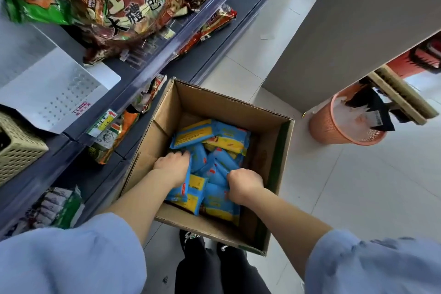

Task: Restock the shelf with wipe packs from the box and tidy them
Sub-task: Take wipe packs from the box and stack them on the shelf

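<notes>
Step in hand: pick-up stage, both hands down in the cardboard box [214, 100] on the floor [334, 186], nothing on its way to the shelf [241, 5] yet. Wipe packs [214, 136] (blue/yellow) lie jumbled in the box bottom, some flat, some on edge. Left hand [173, 167] is at the box's shelf side, fingers [182, 154] curled down over the top edges of packs standing on edge; reads as a grasp on a bunch. Right hand [244, 184] sits just beside it, toward the aisle side, fingers [232, 175] hooked into the pile and clenched round packs; fingertips are buried, so how many it has I can't tell. The two hands look set to squeeze one bundle between them. Next move, my call: lift the bundle clear of the box walls, keep it square so none slip out, swing left to the shelf. Which shelf slot takes the wipes isn't visible; the tiers in view hold snack bags [114, 7].
</notes>
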Demonstrator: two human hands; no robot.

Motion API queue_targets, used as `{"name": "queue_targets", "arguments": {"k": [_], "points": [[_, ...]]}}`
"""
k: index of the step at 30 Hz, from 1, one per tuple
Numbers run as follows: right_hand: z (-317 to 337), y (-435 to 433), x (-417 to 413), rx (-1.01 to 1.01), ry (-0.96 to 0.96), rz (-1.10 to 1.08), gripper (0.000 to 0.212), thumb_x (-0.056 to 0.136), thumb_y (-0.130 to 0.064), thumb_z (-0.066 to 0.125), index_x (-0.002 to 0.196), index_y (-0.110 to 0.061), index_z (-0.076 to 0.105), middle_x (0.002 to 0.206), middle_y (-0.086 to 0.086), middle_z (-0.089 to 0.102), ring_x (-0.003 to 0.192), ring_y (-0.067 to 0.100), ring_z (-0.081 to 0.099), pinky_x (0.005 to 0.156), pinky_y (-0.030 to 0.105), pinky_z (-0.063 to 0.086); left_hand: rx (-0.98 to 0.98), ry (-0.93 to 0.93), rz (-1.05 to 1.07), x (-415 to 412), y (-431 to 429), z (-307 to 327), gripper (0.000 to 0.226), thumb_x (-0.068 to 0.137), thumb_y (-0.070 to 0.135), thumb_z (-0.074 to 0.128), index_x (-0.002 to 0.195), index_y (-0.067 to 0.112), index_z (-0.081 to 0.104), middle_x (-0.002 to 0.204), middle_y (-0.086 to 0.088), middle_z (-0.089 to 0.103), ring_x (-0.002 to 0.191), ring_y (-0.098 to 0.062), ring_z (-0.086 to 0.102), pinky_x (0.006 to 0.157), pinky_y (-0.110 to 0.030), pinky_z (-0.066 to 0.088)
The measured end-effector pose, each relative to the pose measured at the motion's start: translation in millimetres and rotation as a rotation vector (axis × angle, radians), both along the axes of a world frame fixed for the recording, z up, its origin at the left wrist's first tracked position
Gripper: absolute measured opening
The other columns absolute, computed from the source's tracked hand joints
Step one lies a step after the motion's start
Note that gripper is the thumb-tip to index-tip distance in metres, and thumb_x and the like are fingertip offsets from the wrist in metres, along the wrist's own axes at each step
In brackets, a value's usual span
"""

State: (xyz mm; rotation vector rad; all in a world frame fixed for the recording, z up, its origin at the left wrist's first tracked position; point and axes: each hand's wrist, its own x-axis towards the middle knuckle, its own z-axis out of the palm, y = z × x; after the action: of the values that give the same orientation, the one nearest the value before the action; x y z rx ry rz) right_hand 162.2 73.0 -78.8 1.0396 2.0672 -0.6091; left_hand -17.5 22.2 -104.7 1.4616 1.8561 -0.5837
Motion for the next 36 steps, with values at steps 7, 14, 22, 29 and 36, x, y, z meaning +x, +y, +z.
{"name": "queue_targets", "arguments": {"k": [7,14,22,29,36], "points": [[1,2,-2,-0.062,-0.005,-0.008,0.021,0.089,-0.031,0.065,0.09,-0.015,0.053,0.092,0.004,0.056,0.08,0.023,0.055,0.062,0.031,0.042,-0.048,0.053,-0.087,5,-1,3,0.077,0.08,0.017,0.072,0.142,0.015,0.028,0.142,-0.014,0.029,0.134,-0.034,0.031,0.106,-0.045,0.036],[10,7,1,-0.046,0.034,-0.046,0.025,0.09,-0.025,0.059,0.07,-0.015,0.048,0.072,0.001,0.049,0.069,0.022,0.052,0.051,0.028,0.039,0.019,0.09,-0.26,11,6,18,0.078,0.071,0.026,0.082,0.133,0.013,0.037,0.134,-0.005,0.046,0.128,-0.025,0.042,0.102,-0.038,0.04],[43,16,1,0.072,0.143,-0.155,0.019,0.095,-0.028,0.053,0.106,-0.013,0.058,0.104,0.006,0.062,0.092,0.028,0.061,0.065,0.032,0.044,-0.019,0.139,-0.396,-6,0,54,0.018,0.087,0.013,0.063,0.105,0.013,0.062,0.11,-0.005,0.061,0.127,-0.027,0.037,0.092,-0.039,0.048],[93,22,-9,0.256,0.269,-0.168,0.021,0.095,-0.023,0.049,0.115,-0.02,0.055,0.109,0.005,0.063,0.097,0.029,0.061,0.07,0.034,0.047,0.195,0.081,-0.243,-9,7,123,0.015,0.091,0.032,0.059,0.099,0.019,0.055,0.101,-0.002,0.064,0.093,-0.024,0.061,0.067,-0.034,0.042],[157,34,-23,0.362,0.442,-0.165,0.024,0.095,-0.024,0.051,0.118,-0.021,0.054,0.111,0.003,0.06,0.101,0.027,0.059,0.071,0.035,0.047,0.375,-0.137,0.345,-31,-14,190,0.024,0.085,0.012,0.062,0.096,0.026,0.046,0.1,-0.003,0.06,0.084,-0.022,0.057,0.071,-0.04,0.051]]}}
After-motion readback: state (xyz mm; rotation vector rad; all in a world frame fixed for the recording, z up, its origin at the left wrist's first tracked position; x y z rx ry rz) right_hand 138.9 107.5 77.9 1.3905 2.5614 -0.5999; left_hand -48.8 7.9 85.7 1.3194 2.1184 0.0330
